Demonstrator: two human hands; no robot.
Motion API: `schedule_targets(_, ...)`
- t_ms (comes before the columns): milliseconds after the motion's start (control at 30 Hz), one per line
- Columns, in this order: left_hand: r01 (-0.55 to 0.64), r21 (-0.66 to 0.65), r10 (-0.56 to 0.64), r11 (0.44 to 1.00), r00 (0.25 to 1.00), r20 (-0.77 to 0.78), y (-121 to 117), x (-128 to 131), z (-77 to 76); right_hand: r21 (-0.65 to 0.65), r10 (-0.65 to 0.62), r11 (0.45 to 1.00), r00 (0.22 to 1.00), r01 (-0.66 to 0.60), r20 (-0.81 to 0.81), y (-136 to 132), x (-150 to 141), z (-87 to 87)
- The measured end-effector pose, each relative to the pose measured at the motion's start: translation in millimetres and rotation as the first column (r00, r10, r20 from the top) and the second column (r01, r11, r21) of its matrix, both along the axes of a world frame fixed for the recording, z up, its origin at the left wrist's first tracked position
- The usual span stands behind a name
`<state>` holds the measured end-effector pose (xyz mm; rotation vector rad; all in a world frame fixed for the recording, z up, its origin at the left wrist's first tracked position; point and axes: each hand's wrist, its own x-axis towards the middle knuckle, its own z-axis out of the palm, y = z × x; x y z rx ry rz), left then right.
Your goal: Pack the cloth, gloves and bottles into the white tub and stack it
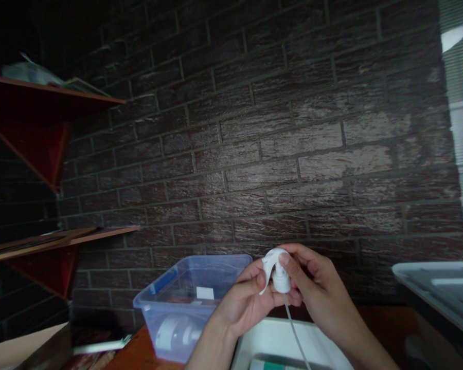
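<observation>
A white trigger spray head (pixel 281 278) is held up between both hands, its thin dip tube (pixel 294 329) hanging down and slanting right. My left hand (pixel 247 294) has its thumb and fingers closed at the trigger side. Closed around the top and the far side of the spray head is my right hand (pixel 312 280), its thumb pressed on the white plastic. Some fingertips are hidden behind the spray head. Below the hands stands a white tray (pixel 250 336) with a white and green item (pixel 272 365) in it, partly cut off by the frame.
A clear bluish plastic bin (pixel 146 300) with a bottle (pixel 173 333) inside stands left of the hands. Another container (pixel 420 270) is at the right. Wooden shelves (pixel 111 232) jut out at the left. A dark brick wall (pixel 235 154) rises behind the wooden table (pixel 133 354).
</observation>
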<state>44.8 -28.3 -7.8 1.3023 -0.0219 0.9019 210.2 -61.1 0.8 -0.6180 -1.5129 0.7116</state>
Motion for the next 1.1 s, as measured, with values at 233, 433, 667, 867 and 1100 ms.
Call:
schedule_targets(233,-0.005,-0.036,0.006,0.999,1.0,0.02,-1,0,-0.7,0.008,-0.001,1.0,1.0,0.001,0.01,2,-2,1.9)
schedule_targets(433,0.017,-0.093,-0.016,0.996,1.0,0.014,3,1,-3.1,-0.01,0.031,0.999,0.999,-0.031,-0.032,1,0,2.3)
schedule_targets(667,0.155,-0.126,-0.156,0.98,0.988,0.001,10,-2,-6.4,-0.207,0.164,0.955,0.959,-0.213,-0.231,0,-6,7.0)
schedule_targets(867,0.166,-0.101,-0.163,0.981,0.986,0.033,10,0,-5.9,-0.201,0.181,0.953,0.958,-0.227,-0.224,-2,-7,10.2)
schedule_targets(1100,0.133,-0.116,-0.129,0.984,0.991,0.035,11,2,-6.1,-0.211,0.169,0.95,0.947,-0.231,-0.275,0,-6,6.0)
